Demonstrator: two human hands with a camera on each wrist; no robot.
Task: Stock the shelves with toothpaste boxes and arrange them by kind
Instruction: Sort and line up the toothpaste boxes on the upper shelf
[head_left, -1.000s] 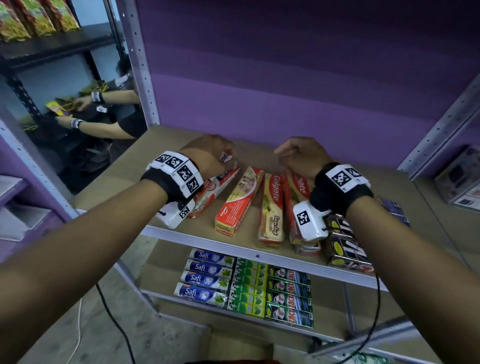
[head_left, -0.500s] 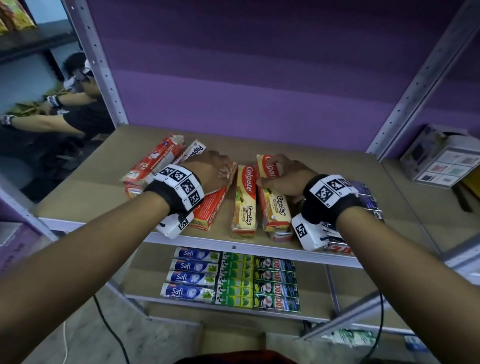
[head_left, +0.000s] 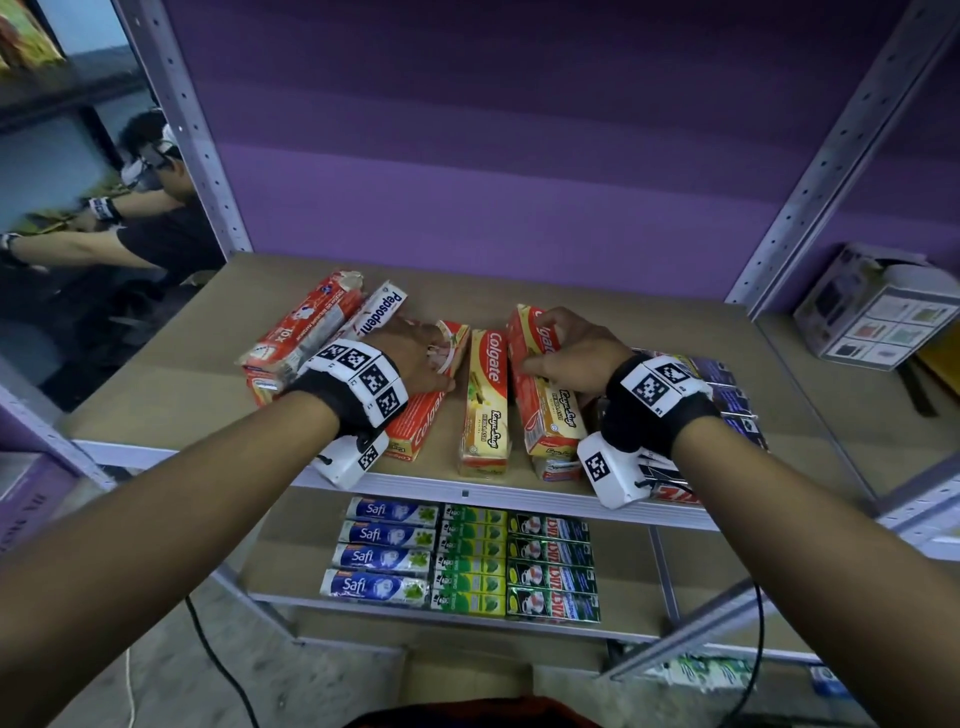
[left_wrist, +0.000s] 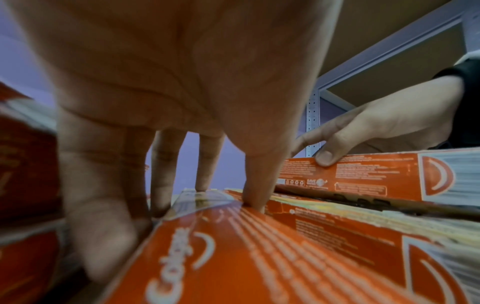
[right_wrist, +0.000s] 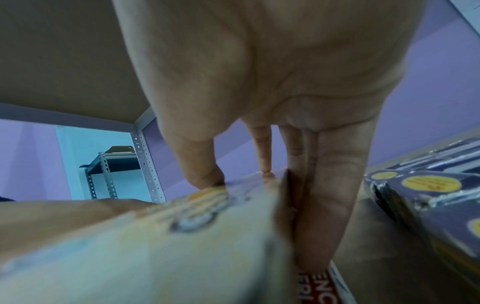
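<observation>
Shelf (head_left: 171, 395) bearing toothpaste boxes
Pepsodent boxes (head_left: 306, 332) are lying at left, Colgate boxes (head_left: 485, 405) at centre, dark boxes (head_left: 727, 389) at right; lower shelf (head_left: 291, 566) is carrying Safi boxes (head_left: 384, 558) in rows.

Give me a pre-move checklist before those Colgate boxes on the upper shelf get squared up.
1. Right hand has a grip on the top Colgate box, thumb on one side, fingers on the other: ok.
2. Left hand spans the red Colgate box: ok.
3. Colgate boxes parallel: not ok, they fan apart.
4. Right stack aligned: not ok, the top box sits askew.
5. Middle Colgate box free of both hands: ok.
6. Kinds separated from the Pepsodent box: cannot tell, the left hand hides the gap.
</observation>
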